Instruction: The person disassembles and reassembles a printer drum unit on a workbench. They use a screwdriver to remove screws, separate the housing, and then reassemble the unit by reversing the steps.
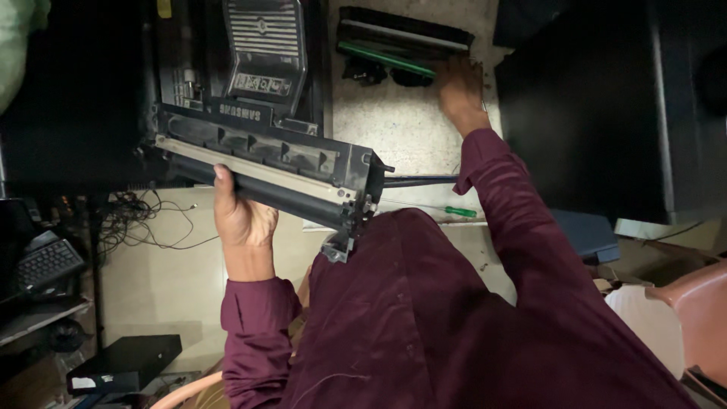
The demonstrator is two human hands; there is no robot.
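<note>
Black toner cartridge [273,170] gripped underneath by left hand [241,220], right hand [460,91] outstretched

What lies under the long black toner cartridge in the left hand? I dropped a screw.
Under the long black toner cartridge, pale floor and tangled cables show; its body hides anything directly beneath.

Left hand [241,220] fingers hidden behind cartridge [265,170].

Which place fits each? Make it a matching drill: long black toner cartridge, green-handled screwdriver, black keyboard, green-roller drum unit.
Things:
1. long black toner cartridge
2. green-handled screwdriver
3. black keyboard
4. black drum unit with green roller

Places:
A. far left edge
B. by right hand, on the speckled table
C. gripped by left hand
D. table edge, beside right sleeve

Pairs: 1-C, 2-D, 3-A, 4-B
</note>
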